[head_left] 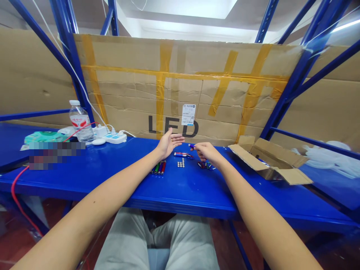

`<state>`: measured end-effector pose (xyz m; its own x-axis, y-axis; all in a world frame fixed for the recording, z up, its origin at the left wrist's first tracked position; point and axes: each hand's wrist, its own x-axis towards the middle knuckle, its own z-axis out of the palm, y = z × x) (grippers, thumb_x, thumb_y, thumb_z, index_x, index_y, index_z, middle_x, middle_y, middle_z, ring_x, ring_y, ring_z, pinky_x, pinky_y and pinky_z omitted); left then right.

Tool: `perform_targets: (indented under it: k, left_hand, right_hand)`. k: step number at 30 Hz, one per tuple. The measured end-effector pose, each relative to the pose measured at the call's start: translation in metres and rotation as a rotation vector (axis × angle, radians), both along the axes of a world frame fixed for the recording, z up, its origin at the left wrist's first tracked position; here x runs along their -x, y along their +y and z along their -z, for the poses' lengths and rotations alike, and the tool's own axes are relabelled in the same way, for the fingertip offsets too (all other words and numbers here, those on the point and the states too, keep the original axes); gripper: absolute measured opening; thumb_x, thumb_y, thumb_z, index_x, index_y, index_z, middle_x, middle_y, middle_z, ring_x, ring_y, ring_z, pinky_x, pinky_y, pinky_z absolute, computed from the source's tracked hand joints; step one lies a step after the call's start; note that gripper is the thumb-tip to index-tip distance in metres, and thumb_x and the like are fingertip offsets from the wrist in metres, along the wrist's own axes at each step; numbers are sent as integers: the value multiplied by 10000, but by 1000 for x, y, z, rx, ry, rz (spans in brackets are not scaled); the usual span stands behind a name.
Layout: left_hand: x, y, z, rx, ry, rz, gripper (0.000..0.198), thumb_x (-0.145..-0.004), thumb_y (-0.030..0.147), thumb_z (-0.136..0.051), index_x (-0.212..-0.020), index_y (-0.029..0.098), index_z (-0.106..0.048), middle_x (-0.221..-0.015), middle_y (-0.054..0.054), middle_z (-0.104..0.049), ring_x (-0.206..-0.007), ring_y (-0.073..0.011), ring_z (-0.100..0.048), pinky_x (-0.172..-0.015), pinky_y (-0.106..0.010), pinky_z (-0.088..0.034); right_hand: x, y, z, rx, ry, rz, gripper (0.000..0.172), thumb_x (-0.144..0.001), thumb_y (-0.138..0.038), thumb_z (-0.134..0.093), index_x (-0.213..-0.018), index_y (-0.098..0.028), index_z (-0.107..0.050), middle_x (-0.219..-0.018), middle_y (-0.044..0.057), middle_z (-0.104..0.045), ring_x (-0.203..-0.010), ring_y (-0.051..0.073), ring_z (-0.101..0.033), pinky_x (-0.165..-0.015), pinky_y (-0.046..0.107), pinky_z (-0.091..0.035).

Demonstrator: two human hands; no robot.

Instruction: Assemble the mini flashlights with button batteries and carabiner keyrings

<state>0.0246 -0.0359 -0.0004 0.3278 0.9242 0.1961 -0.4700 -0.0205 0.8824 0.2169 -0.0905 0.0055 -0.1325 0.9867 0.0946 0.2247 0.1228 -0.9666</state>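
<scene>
My left hand (169,143) is held up over the blue table, palm turned inward, fingers stretched out and nothing in them. To its right, my right hand (207,153) pinches a small blue piece with a pale, shiny end (190,145); its exact kind is too small to tell. Below and between the hands lies a small blue and red metal tube like a mini flashlight (181,154). Several silver button cells (180,164) stand in short rows in front of it. Slim coloured metal tubes (159,168) lie side by side under my left wrist. Coloured clips (206,165) lie below my right hand.
An open cardboard box (267,163) stands at the right. At the left are a power strip (115,137), a plastic bottle (81,122), a green packet (46,137) and a red cable (21,210). A large cardboard sheet (135,97) closes off the back.
</scene>
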Motion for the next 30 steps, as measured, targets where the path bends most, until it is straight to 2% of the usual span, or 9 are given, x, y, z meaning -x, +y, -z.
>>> perform_targets:
  k: [7,16,20,30]
  left_hand:
    - [-1,-1,1,13,4,8,660,-944,597,-325,-1109,48,-653,-1052,-223,-703,-1047,-277,-659,-964,-387,-484]
    - [0,-4,0,24,3,15,626,-952,573,-334,-1008,49,-670,-1033,-221,-704,-1023,-266,-668,-970,-373,-482]
    - [0,-3,0,25,2,18,615,-949,573,-343,-996,56,-672,-1036,-217,-705,-1008,-264,-671,-967,-373,-484]
    - [0,0,1,23,3,4,605,-949,566,-355,-990,54,-674,-1044,-226,-697,-1002,-264,-670,-957,-380,-484]
  right_hand:
    - [1,-1,0,-7,-9,12,120,-770,-193,-528,-763,-114,-620,-480,-84,-279,-401,57,-213,-374,208,-196]
    - [-5,8,6,-100,-162,89,159,-730,-253,-569,-723,-123,-660,-404,-77,-313,-377,61,-242,-386,220,-222]
    - [-7,12,7,-119,-169,142,177,-729,-272,-574,-696,-121,-661,-390,-74,-316,-378,64,-245,-396,226,-230]
    - [-6,10,6,-126,-219,167,187,-728,-273,-539,-671,-134,-651,-386,-78,-296,-362,69,-238,-396,240,-235]
